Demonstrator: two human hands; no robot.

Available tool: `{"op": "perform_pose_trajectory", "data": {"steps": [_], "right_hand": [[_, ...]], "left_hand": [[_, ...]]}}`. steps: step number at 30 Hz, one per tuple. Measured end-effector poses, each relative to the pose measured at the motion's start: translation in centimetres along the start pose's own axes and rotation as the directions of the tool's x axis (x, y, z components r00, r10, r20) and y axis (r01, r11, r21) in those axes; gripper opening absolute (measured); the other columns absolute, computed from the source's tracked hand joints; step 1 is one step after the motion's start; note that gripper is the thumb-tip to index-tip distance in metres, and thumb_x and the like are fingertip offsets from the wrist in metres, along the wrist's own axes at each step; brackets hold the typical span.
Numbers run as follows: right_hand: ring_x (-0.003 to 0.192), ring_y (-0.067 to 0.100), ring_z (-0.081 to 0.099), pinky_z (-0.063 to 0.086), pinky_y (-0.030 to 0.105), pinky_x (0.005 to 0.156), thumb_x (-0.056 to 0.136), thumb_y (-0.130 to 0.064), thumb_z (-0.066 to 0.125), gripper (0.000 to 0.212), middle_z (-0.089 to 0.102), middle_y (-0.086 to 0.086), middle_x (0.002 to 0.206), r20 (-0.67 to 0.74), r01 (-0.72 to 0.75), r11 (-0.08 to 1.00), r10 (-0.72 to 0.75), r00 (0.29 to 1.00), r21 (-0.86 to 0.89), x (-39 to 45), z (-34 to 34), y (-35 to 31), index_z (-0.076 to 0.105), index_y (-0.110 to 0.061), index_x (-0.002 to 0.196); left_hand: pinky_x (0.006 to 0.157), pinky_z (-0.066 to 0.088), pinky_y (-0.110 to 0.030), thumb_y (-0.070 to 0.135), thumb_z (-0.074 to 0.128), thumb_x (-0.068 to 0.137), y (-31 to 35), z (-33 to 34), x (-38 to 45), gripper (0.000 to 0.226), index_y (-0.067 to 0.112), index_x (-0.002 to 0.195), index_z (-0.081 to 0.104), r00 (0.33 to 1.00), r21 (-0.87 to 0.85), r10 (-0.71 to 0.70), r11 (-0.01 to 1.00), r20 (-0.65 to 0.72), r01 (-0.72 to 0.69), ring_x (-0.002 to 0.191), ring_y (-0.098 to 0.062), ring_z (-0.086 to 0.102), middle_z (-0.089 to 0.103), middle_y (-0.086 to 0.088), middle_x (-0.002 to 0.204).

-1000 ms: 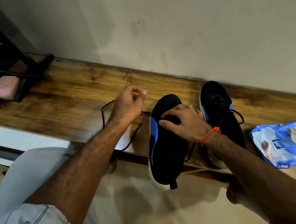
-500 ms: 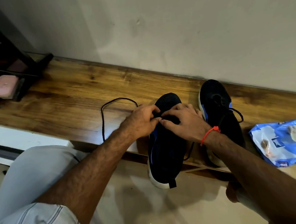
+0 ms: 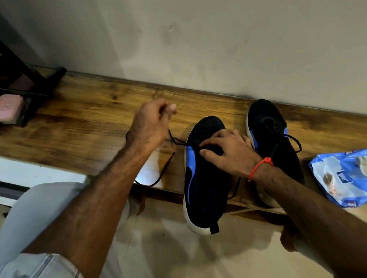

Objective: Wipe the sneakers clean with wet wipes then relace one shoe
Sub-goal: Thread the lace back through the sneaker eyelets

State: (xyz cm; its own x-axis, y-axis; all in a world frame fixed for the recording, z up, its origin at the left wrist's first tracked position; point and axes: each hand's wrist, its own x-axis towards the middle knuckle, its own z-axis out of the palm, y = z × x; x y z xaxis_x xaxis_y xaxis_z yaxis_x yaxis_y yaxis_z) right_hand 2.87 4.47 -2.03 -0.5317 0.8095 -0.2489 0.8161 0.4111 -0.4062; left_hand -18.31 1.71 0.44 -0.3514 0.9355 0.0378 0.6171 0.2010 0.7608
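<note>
Relacing near sneaker (image 3: 205,180): left hand (image 3: 150,125) grip pinching black lace (image 3: 176,140), drawing it taut; right hand (image 3: 229,151) spread, pressing tongue. Likely next: feeding the following eyelet.

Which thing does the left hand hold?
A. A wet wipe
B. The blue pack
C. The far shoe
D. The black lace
D: the left hand pinches the black lace, pulled up and away from the near shoe, which the right hand steadies.
</note>
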Motion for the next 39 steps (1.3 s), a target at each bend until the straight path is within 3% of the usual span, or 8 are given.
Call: {"op": "perform_pose_trajectory", "data": {"steps": [5, 10, 12, 16, 19, 21, 25, 39], "right_hand": [[0.13, 0.018, 0.031, 0.02, 0.051, 0.11, 0.093, -0.061, 0.045, 0.038, 0.047, -0.01, 0.129, -0.007, 0.007, 1.0, -0.007, 1.0, 0.001, 0.2, 0.1, -0.1, 0.06, -0.046, 0.124], [0.133, 0.017, 0.029, 0.018, 0.051, 0.113, 0.093, -0.06, 0.045, 0.039, 0.046, -0.011, 0.134, -0.003, -0.001, 1.0, 0.001, 1.0, 0.004, 0.0, 0.0, 0.2, 0.058, -0.046, 0.127], [0.133, 0.016, 0.029, 0.018, 0.051, 0.113, 0.093, -0.06, 0.045, 0.038, 0.046, -0.011, 0.133, -0.001, 0.0, 1.0, 0.0, 1.0, -0.002, -0.1, -0.1, 0.4, 0.058, -0.047, 0.126], [0.131, 0.016, 0.03, 0.019, 0.051, 0.113, 0.093, -0.061, 0.044, 0.038, 0.046, -0.011, 0.13, 0.004, 0.007, 1.0, -0.007, 1.0, -0.013, 0.0, -0.1, 0.4, 0.058, -0.048, 0.125], [0.131, 0.017, 0.031, 0.019, 0.052, 0.113, 0.093, -0.061, 0.043, 0.038, 0.046, -0.011, 0.129, 0.007, 0.006, 1.0, -0.006, 1.0, -0.02, 0.2, -0.1, 0.2, 0.058, -0.048, 0.125], [0.13, 0.018, 0.032, 0.021, 0.052, 0.112, 0.093, -0.061, 0.043, 0.039, 0.047, -0.009, 0.128, 0.009, 0.007, 0.999, -0.006, 1.0, -0.036, 0.3, 0.0, 0.2, 0.058, -0.047, 0.126], [0.131, 0.017, 0.031, 0.02, 0.052, 0.112, 0.092, -0.062, 0.042, 0.039, 0.047, -0.011, 0.127, 0.004, 0.013, 0.999, -0.013, 1.0, -0.036, 0.1, 0.0, 0.4, 0.057, -0.048, 0.126], [0.133, 0.017, 0.03, 0.017, 0.052, 0.113, 0.093, -0.06, 0.043, 0.04, 0.046, -0.009, 0.133, 0.008, 0.009, 0.999, -0.009, 1.0, -0.049, 0.1, 0.0, 0.4, 0.057, -0.048, 0.128]], "left_hand": [[0.082, 0.055, -0.038, 0.043, 0.067, 0.094, -0.8, 3.8, -2.4, 0.011, 0.036, 0.101, 0.071, 0.928, 0.411, -0.059, 0.906, 0.367, -0.104, 0.096, -0.012, 0.063, 0.069, 0.01, 0.102], [0.07, 0.06, -0.037, 0.026, 0.061, 0.101, 1.0, 1.2, -0.8, 0.018, 0.035, 0.085, 0.061, 0.987, -0.193, -0.088, 0.979, -0.133, 0.061, 0.077, -0.006, 0.067, 0.07, 0.011, 0.087], [0.066, 0.061, -0.042, 0.021, 0.049, 0.107, 1.2, -1.6, 1.1, 0.013, 0.024, 0.096, 0.054, 0.831, -0.679, -0.321, 0.728, -0.455, -0.091, 0.079, -0.014, 0.07, 0.067, 0.002, 0.094], [0.043, 0.049, -0.023, 0.022, 0.037, 0.105, 1.2, -3.7, 1.9, 0.026, 0.012, 0.092, 0.058, 0.846, -0.986, -0.531, 0.113, 0.043, 0.121, 0.052, -0.013, 0.059, 0.061, -0.002, 0.081], [0.04, 0.03, -0.017, 0.044, 0.046, 0.103, 1.3, -0.8, -0.1, 0.028, 0.026, 0.095, 0.066, 0.878, -0.549, -0.381, 0.686, 0.288, 0.478, 0.05, -0.008, 0.05, 0.068, 0.006, 0.086], [0.057, 0.047, -0.026, 0.062, 0.054, 0.095, 0.9, 1.4, -1.4, 0.032, 0.035, 0.096, 0.07, 0.901, -0.056, -0.23, 0.962, 0.369, 0.269, 0.067, -0.009, 0.059, 0.071, 0.009, 0.094], [0.075, 0.056, -0.036, 0.05, 0.07, 0.09, -0.2, 3.4, -1.9, 0.02, 0.032, 0.089, 0.064, 0.863, 0.428, -0.243, 0.903, 0.443, 0.034, 0.085, -0.013, 0.065, 0.065, 0.01, 0.084], [0.07, 0.052, -0.032, 0.047, 0.057, 0.1, 0.0, 2.5, -1.4, 0.022, 0.031, 0.093, 0.07, 0.896, 0.4, -0.243, 0.913, 0.372, 0.082, 0.081, -0.014, 0.064, 0.067, 0.006, 0.085]]}}
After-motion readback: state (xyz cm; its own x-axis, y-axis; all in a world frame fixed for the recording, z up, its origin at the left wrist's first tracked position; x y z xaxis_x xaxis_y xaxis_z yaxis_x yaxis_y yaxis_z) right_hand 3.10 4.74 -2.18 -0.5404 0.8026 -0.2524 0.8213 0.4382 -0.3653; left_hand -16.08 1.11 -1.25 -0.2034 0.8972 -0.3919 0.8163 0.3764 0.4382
